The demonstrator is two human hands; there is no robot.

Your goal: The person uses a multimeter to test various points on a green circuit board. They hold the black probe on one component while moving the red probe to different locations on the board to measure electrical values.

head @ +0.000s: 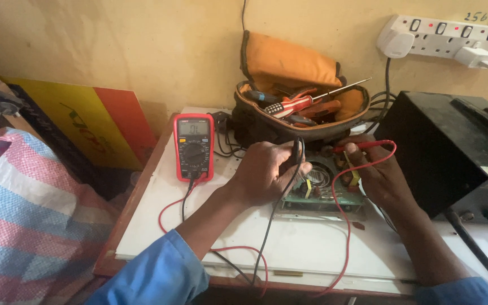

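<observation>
At the left of centre a red multimeter [194, 147] lies flat on the white tabletop [289, 243], its display toward the wall, a red lead and a black lead trailing from its lower edge toward the bottom of the frame.

Just right of it, in the middle of the frame, the left hand [266, 172] is curled shut around the black probe [296, 151]. The probe stands nearly upright, tip pointing down at the circuit board [320, 195], which lies directly below and slightly right of that hand. The board is green, flat on the table, its long axis running left to right, with a coil and small parts on top.

Right of centre, the right hand [377, 175] pinches the red probe [364, 146], held almost level with its tip aimed left over the board's far edge. Both hands are touching or just above the board; the left covers its near left corner.

Behind them an orange tool bag [300, 96] stands against the wall; a black box [447, 147] sits at the right.
</observation>
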